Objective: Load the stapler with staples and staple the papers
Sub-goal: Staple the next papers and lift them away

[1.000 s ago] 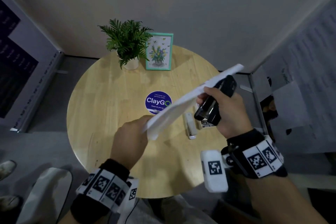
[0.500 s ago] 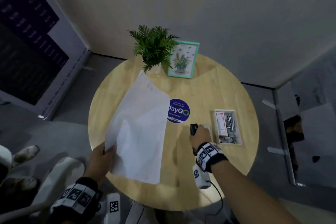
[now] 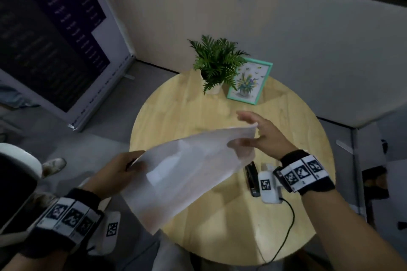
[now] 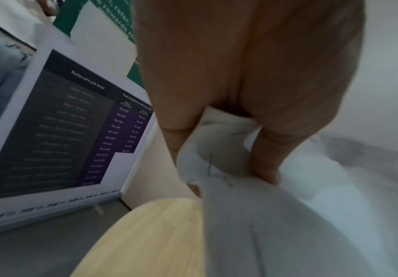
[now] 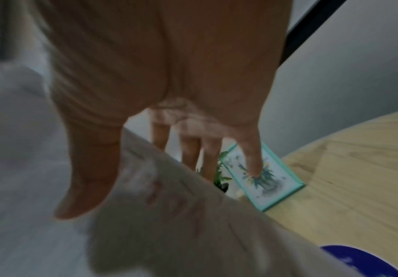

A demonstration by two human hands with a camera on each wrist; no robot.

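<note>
The white papers [image 3: 187,167] hang slanted above the near left part of the round wooden table [image 3: 176,112]. My left hand [image 3: 120,170] pinches their near corner; in the left wrist view thumb and fingers [image 4: 266,168] clamp that corner, where several staples [image 4: 209,165] show. My right hand [image 3: 244,130] is at the far corner with fingers straight and spread; its thumb [image 5: 84,187] lies against the sheet and the fingers [image 5: 252,159] stand behind the edge. The black stapler [image 3: 252,178] lies shut on the table below my right wrist, untouched.
A potted fern [image 3: 217,61] and a teal picture frame [image 3: 250,81] stand at the table's far edge. A blue round sticker [image 5: 359,262] lies mid-table. A large banner stand [image 3: 55,39] rises at the left, beige walls behind. A cable [image 3: 286,226] trails from my right wrist.
My right hand has let go of the stapler, which stays on the table, and has risen to the papers' far corner. The papers have swung over to the right.
</note>
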